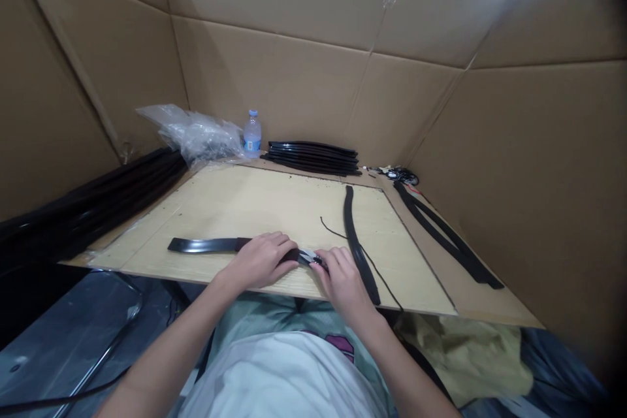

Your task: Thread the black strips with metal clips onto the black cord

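Note:
A long black strip [203, 245] lies flat on the wooden board [264, 206] near its front edge. My left hand [262, 260] rests on top of the strip with its fingers curled down over it, pressing it to the board. Beside it, my right hand [343, 277] pinches the strip's right end, where a small pale piece shows between the two hands. A second black strip [360, 248] lies just right of my right hand, with a thin black cord [372, 268] crossing it.
A stack of black strips [313, 157], a water bottle [253, 132] and a crumpled plastic bag [196, 134] stand at the back. Long black strips [88, 209] lie along the left, two more [448, 235] at the right. Cardboard walls enclose the board.

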`<state>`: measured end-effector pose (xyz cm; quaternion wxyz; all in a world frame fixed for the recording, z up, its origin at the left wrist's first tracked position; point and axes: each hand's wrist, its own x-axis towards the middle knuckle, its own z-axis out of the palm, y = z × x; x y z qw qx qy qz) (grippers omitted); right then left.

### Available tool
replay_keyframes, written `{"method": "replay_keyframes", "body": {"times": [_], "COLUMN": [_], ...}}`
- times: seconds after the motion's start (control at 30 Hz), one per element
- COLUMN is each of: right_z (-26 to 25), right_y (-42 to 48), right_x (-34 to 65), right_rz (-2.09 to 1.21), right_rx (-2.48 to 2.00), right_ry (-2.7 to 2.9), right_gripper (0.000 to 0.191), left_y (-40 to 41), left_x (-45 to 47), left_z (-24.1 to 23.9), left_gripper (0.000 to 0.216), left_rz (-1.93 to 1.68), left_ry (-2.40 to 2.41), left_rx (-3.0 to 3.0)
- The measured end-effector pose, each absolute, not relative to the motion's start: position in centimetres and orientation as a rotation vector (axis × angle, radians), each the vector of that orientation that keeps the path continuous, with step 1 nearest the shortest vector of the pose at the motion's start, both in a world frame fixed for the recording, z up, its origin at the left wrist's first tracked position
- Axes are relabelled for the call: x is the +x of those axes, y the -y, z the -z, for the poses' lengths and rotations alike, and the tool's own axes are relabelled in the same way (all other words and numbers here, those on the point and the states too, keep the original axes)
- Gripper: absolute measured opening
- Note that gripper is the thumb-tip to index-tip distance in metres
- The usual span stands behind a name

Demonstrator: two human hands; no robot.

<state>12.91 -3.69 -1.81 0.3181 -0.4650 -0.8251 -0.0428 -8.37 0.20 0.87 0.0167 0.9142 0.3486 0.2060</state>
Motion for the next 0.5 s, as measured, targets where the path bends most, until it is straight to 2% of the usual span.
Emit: {"method": "replay_keyframes", "body": {"times": [0.5], "right_z": [1.62], "right_y": [3.75], "right_x": [12.89], "right_rz": [0.035], "right_rx": [-1.166], "right_ry": [2.137], "right_gripper": [0.022], "left_y": [-0.26], "left_x": [-8.39], "left_z": [-0.97], "left_gripper": [0.026], "left_rz": [-0.625], "left_ry": [-1.076], "left_rx": [2.831]}}
